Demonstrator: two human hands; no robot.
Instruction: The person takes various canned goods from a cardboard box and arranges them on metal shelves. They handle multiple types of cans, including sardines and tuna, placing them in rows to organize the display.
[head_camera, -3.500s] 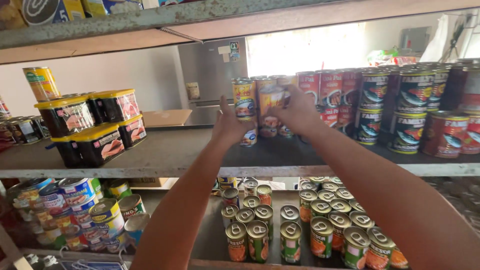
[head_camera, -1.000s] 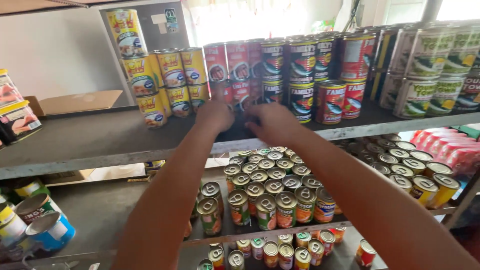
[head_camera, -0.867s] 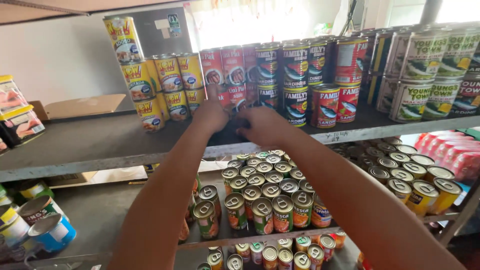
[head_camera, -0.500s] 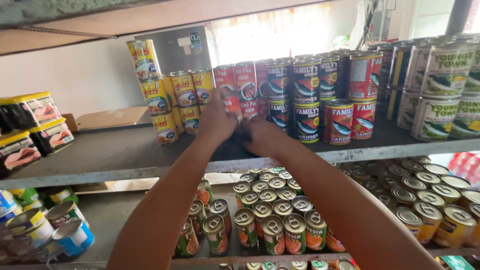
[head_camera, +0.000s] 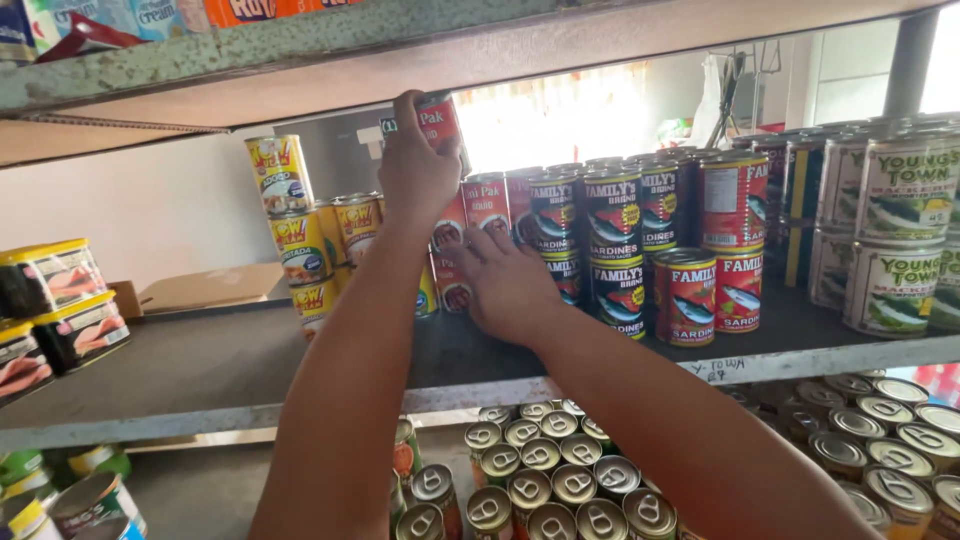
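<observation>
A shiny red tin can (head_camera: 440, 122) is gripped up top by the left hand (head_camera: 415, 165); the right hand (head_camera: 510, 285), fingers curled, is pressed against stacked red cans (head_camera: 452, 262) near the grey metal shelf (head_camera: 220, 375) front edge.

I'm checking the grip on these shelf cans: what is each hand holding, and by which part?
The left hand grips a red can around its side, lifted above the stack. The right hand rests on the lower red cans; no clear grip.

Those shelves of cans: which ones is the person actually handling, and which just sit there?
In hand:
- red can, gripped up high by the left hand
- stacked red cans, touched by the right hand

Just sitting:
- yellow cans
- sardine cans
- lower-shelf cans
</observation>
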